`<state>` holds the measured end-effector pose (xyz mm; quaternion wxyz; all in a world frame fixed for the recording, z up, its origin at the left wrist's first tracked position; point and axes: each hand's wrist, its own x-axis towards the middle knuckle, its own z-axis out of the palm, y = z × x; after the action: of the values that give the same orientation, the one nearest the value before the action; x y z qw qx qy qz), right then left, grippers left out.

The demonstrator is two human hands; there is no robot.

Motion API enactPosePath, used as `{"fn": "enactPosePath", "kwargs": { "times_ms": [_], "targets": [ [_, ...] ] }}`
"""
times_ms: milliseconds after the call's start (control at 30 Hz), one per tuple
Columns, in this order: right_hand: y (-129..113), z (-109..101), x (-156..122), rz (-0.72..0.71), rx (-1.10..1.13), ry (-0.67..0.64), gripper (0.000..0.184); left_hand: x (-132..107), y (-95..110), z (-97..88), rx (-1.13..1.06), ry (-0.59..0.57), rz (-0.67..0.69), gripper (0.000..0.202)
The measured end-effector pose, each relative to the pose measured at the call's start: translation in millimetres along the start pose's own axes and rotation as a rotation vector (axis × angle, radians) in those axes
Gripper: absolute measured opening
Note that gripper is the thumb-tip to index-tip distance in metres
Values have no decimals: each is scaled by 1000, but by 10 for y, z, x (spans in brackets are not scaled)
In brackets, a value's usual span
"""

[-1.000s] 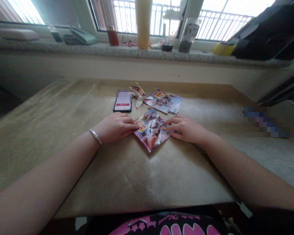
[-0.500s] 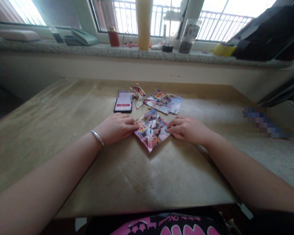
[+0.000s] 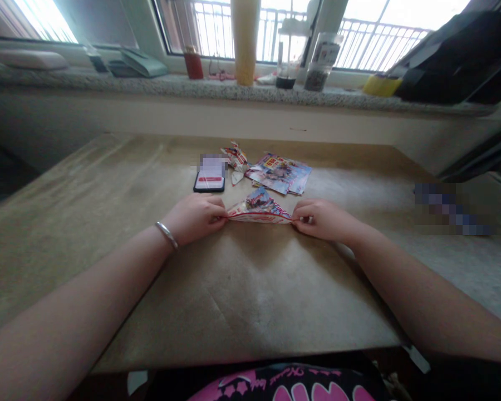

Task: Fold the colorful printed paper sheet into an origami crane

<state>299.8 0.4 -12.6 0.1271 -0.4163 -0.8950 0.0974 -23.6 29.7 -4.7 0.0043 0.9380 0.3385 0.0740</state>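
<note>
A thin silver bangle point(image 3: 166, 235) sits on the left wrist point(image 3: 179, 225); the black top point(image 3: 342, 370) carries pink print.

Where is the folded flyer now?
Head view: the folded flyer sits centre, pinched between the left hand and right hand, just below the other flyer.

printed sheet point(image 3: 259, 211) corners hidden, phone screen point(image 3: 211, 168) blurred, blue object point(image 3: 451, 209) pixelated

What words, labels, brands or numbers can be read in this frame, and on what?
None can be read: print on the folded printed sheet and the flat printed sheet is too small, the phone screen is pixelated, and the jar label and garment lettering are too blurred.
</note>
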Motion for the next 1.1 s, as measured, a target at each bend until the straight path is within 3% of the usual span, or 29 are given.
{"fn": "enactPosePath", "kwargs": {
  "times_ms": [167, 333, 500, 1100],
  "targets": [
    [-111, 52, 68, 198, 45, 7, 23, 60, 94, 29, -143, 9, -181, 24],
    [-279, 97, 156, 445, -29, 65, 39, 143, 232, 71, -52, 31, -338, 31],
    [-322, 118, 203, 511, -127, 54, 36, 169, 253, 117, -68, 46, -448, 30],
    [-113, 125, 93, 387, 198, 89, 15, 57, 101, 38, -195, -3, -344, 26]
  ]
}}
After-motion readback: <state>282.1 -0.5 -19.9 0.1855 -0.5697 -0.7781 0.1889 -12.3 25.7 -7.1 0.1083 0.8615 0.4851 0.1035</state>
